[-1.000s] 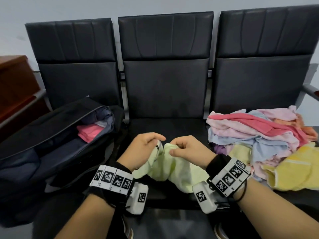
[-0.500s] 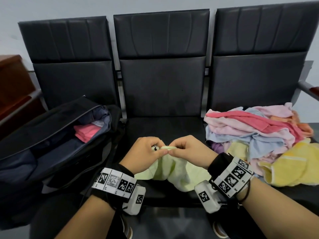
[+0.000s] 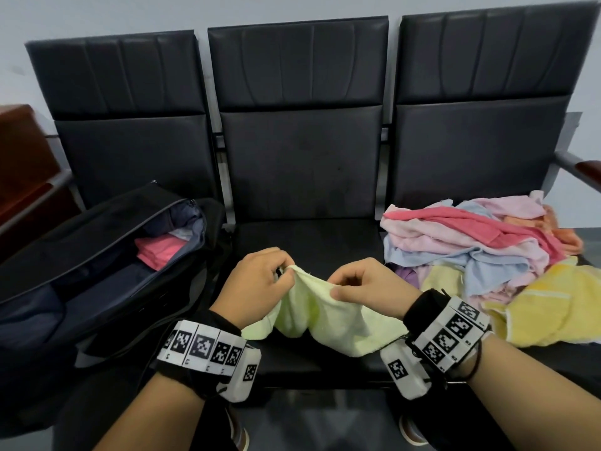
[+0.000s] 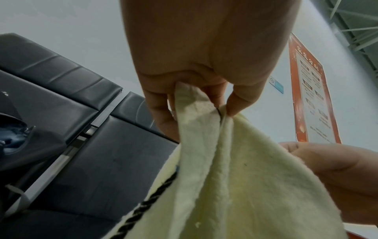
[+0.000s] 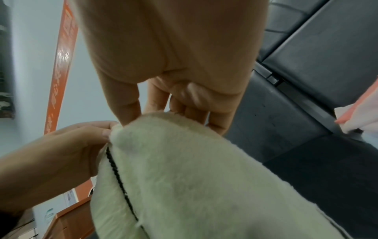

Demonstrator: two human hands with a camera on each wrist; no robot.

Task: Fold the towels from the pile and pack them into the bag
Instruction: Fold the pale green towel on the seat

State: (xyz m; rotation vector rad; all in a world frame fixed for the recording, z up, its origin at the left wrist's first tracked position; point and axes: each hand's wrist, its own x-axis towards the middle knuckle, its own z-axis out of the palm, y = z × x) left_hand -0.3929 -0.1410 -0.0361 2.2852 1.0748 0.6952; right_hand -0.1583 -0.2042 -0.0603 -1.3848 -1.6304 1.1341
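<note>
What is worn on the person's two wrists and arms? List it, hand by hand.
Left hand: a black wrist strap carrying a white band of black square-code markers, with a white camera block hanging beneath. Right hand: the same black strap, marker band and white block, plus a thin black cord looped round the wrist. Both forearms are bare, with no sleeves.

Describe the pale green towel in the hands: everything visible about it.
The pale green towel is soft, fuzzy terry, unfolded and bunched. The left hand and right hand each pinch its top edge, close together; the rest sags onto the black middle seat. A thin black cord lies along it.
</note>
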